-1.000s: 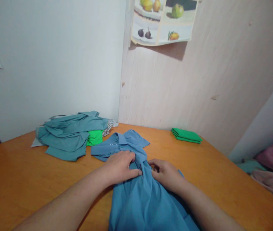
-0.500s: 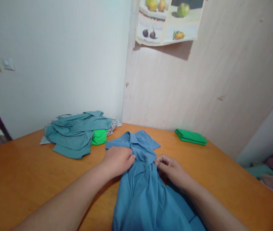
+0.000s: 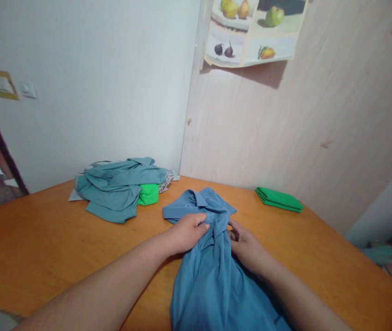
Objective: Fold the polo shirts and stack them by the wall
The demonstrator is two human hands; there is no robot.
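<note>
A blue collared shirt (image 3: 199, 285) lies lengthwise in front of me, its collar and short sleeves at the far end. Its body is bunched into a narrow waist just below the collar. My left hand (image 3: 187, 232) is closed on the cloth at the left of that bunch, thumb on top. On the opposite side, my right hand (image 3: 247, 246) has its fingers curled against the shirt's right edge. Its fingertips are partly hidden by the fabric. The lower part of the shirt spreads towards me and runs out of view.
On the orange-brown table (image 3: 44, 239), a loose heap of grey-green clothes (image 3: 113, 188) lies at the back left, with a bright green cloth (image 3: 148, 194) beside it. A folded green cloth (image 3: 279, 199) rests at the back right. Walls stand behind; a fruit poster (image 3: 251, 34) hangs there.
My left hand has moved right, closer to my right hand, and the cloth between them is more tightly bunched. The camera view has turned slightly left.
</note>
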